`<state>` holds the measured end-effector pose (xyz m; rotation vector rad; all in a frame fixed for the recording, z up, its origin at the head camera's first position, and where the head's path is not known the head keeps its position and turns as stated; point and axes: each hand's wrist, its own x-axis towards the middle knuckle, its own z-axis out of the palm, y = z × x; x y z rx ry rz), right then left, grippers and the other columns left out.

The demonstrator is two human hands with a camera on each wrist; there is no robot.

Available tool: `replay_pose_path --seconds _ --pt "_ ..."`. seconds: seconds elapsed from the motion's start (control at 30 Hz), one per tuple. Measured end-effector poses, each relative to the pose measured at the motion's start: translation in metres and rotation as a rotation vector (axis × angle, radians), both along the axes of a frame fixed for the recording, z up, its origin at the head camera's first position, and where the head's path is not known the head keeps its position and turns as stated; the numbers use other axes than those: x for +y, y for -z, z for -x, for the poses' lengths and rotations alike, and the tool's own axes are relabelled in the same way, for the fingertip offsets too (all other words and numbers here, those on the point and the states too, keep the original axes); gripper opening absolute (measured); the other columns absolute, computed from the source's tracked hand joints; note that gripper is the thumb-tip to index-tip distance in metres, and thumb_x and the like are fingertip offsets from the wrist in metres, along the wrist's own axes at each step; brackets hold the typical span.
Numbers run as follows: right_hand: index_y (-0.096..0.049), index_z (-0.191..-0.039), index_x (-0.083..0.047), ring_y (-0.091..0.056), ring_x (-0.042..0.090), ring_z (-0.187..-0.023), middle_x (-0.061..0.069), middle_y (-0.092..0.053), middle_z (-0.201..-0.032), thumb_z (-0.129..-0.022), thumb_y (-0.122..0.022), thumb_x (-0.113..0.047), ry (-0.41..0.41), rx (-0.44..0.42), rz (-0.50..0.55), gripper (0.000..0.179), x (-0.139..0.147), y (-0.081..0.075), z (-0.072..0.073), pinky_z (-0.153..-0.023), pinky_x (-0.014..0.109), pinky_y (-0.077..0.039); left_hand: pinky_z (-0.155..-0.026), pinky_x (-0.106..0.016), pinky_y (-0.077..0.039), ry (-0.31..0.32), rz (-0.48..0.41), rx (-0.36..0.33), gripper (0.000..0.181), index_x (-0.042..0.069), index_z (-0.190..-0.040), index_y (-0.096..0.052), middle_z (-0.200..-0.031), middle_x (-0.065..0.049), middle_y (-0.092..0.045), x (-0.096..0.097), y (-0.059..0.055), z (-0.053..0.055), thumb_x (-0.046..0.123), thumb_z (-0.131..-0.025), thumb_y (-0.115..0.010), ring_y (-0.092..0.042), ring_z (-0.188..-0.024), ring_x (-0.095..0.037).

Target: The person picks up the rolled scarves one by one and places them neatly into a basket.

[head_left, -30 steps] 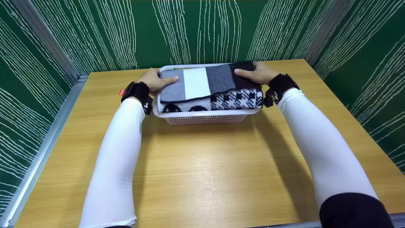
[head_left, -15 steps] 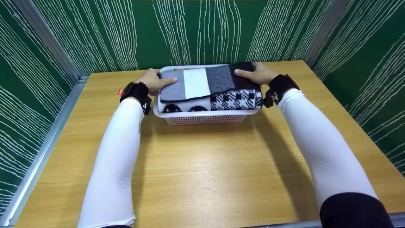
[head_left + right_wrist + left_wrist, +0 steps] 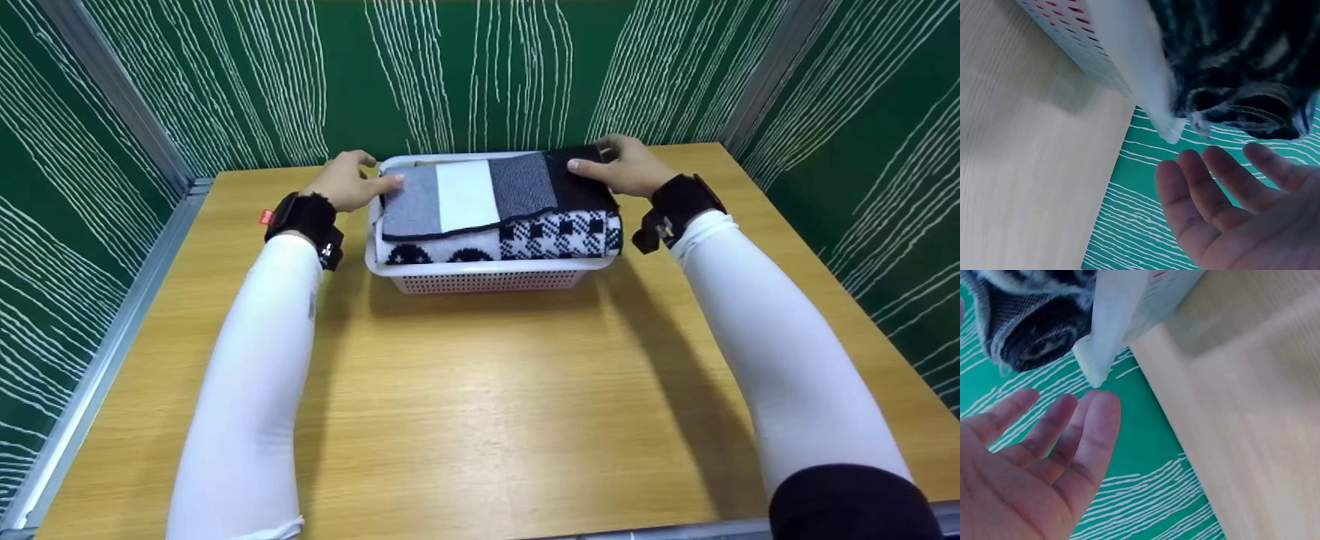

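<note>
A white plastic basket stands at the back of the table, filled with knitted cloths. On top lies a folded knitted cloth with grey, white and black blocks; beneath its front edge shows a black-and-white patterned knitted cloth. My left hand is spread beside the basket's left end, its thumb at the grey end of the top cloth. At the right end my right hand is likewise spread, thumb over the black part. Both wrist views show relaxed fingers apart from the basket rim and the rolled cloth ends.
The wooden table stretches in front of the basket. Green panels with white streaks stand close behind it and at both sides. A metal rail runs along the left edge.
Both hands have loosened from the ends of the top cloth and basket and drawn outward, the left one leftward, the right one rightward. The basket and cloths stay in place.
</note>
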<state>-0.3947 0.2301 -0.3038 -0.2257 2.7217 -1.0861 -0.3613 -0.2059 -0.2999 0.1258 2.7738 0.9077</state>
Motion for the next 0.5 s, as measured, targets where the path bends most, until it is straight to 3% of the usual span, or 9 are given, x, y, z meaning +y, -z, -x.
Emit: replay_pose_path --seconds 0.23,0.5 --pt "-0.036 -0.163 0.005 -0.048 0.048 -0.144 0.035 -0.046 -0.159 -0.102 -0.07 -0.054 -0.016 0.075 0.033 0.091 0.001 -0.005 -0.011 -0.122 0.062 -0.042 -0.126 -0.056 -0.041 0.019 0.001 0.092 0.08 0.003 -0.166 -0.037 -0.167 -0.027 -0.042 -0.001 -0.004 -0.01 0.052 -0.108 -0.06 -0.044 -0.155 -0.041" --pt "-0.039 -0.162 0.004 -0.045 0.049 -0.149 0.032 -0.045 -0.161 -0.104 -0.072 -0.045 -0.051 0.176 0.062 0.083 0.003 -0.003 -0.025 -0.124 0.064 -0.04 -0.128 -0.06 -0.036 0.003 0.077 0.198 0.075 0.008 -0.164 -0.043 -0.166 -0.021 -0.045 0.002 0.007 -0.032 0.055 -0.107 -0.06 -0.045 -0.154 -0.039"
